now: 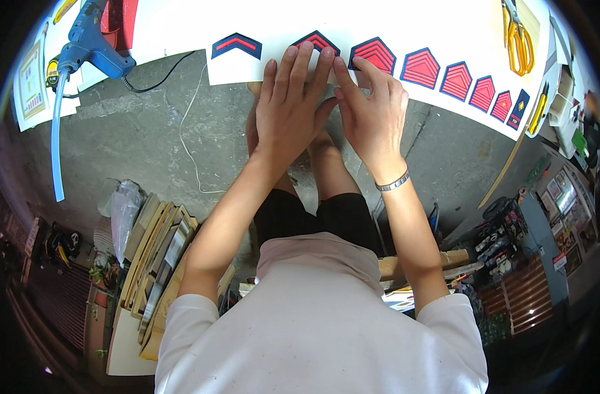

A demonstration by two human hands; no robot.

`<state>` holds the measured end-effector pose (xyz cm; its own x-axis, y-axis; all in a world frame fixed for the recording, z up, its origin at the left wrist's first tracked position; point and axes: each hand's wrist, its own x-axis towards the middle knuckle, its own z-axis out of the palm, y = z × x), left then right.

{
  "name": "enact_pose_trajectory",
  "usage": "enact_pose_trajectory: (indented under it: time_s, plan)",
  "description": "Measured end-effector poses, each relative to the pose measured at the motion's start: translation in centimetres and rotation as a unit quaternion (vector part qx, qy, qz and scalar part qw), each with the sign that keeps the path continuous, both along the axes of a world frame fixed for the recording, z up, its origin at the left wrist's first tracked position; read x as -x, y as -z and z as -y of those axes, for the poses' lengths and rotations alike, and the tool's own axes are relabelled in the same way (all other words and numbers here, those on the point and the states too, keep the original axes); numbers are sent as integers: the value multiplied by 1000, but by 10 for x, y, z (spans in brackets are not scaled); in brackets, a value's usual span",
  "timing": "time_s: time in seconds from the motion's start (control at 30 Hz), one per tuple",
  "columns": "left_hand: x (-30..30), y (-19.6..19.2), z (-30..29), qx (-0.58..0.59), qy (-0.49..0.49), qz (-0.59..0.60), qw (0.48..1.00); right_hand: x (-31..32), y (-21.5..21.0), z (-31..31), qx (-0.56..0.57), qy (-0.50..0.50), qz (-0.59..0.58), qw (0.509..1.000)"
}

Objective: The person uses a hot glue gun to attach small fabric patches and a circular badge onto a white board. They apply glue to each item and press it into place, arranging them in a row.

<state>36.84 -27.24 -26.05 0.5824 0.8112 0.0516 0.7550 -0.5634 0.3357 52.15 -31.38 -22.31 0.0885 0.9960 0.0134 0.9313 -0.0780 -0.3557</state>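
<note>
My left hand (289,108) lies palm down with its fingers stretched out, the fingertips on a navy and red chevron patch (318,39) at the edge of a white board (231,72). That patch is partly covered. My right hand (373,115), with a metal bracelet on the wrist, is beside it. Its index finger is extended near the same patch, and another bent fingertip reaches the lower left of a larger patch (375,58) with several red stripes. No object shows in either hand. A one-stripe patch (237,45) lies to the left; several more, including a red-striped patch (421,67), run rightward.
At the left are a blue glue gun (93,43) with a long glue stick and black cord, and a tape measure (52,73). Orange-handled scissors (520,49) lie at the upper right. Stacked boards (159,249) lean below left. A thin white string (191,151) trails over the floor.
</note>
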Motion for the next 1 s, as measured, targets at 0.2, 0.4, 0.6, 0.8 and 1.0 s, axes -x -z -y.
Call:
enact_pose_trajectory:
  time_s: [0.2,0.4,0.6,0.8,1.0]
  plan:
    - [0,7,2,-8,-9,12,1000,0,3,2,7,-2,28,1000]
    - [2,-2,-1,28,-4,38,999,1,1,2,21,-14,49,998]
    - [26,-24,-4,37,-76,87,993,-15,-9,-2,-53,27,-1,998]
    - [36,-24,-15,83,2,-9,997,-5,2,-16,0,-53,55,997]
    - [30,-22,-17,70,20,-28,997,-4,8,-20,14,-49,61,997]
